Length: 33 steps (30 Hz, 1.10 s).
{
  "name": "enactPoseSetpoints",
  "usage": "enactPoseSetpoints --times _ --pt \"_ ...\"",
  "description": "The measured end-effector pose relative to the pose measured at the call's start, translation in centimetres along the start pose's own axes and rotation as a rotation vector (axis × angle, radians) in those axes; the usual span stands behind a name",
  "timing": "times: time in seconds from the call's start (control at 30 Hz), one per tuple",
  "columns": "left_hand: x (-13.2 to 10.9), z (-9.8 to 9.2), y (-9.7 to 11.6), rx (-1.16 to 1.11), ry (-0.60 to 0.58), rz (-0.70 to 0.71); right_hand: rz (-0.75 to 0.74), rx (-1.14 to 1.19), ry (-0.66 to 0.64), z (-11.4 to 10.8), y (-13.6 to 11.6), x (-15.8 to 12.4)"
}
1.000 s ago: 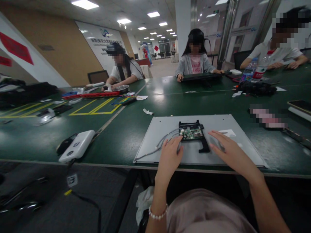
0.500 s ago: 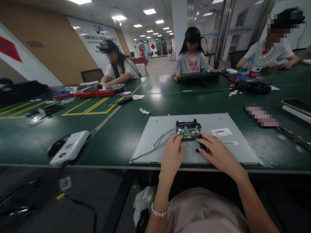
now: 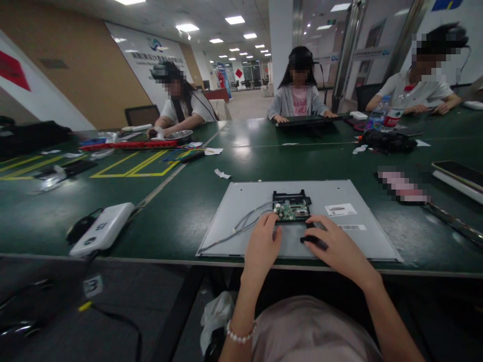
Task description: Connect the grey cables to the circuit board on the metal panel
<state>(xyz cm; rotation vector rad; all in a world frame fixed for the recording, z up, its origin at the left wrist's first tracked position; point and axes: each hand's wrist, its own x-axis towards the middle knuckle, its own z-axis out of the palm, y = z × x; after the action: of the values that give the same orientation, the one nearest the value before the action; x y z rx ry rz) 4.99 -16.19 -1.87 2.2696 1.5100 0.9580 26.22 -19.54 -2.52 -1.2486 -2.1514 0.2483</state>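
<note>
A green circuit board (image 3: 292, 211) in a black plastic bracket (image 3: 289, 197) lies on the pale grey metal back of a flat panel (image 3: 234, 201). My left hand (image 3: 263, 244) has its fingers bent together at the board's near left corner, the thumb a little below. My right hand (image 3: 335, 246) is at the near right corner, fingertips touching the edge there. Between its fingers and thumb is a black piece (image 3: 313, 240); whether it belongs to the bracket I cannot tell. Grey cables (image 3: 247, 221) run from the board's left side to the panel's left corner.
A white device (image 3: 103, 229) with a black cord is at the table's front left. On the right are a pink-screened phone (image 3: 402, 186), another phone (image 3: 458, 176) on a white object, and bottles (image 3: 392, 118). Co-workers sit across the green table (image 3: 169, 211), one holding a dark panel (image 3: 313, 121).
My right hand's fingers have drawn in from spread to more bent around the black piece. My left hand stays at the board's left corner. The whole view has shifted slightly.
</note>
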Motion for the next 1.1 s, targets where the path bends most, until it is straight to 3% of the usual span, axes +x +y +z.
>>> enactPoseSetpoints --times 1.1 --pt "-0.86 -0.04 -0.07 0.089 -0.016 0.009 -0.037 0.034 0.012 0.51 0.65 -0.28"
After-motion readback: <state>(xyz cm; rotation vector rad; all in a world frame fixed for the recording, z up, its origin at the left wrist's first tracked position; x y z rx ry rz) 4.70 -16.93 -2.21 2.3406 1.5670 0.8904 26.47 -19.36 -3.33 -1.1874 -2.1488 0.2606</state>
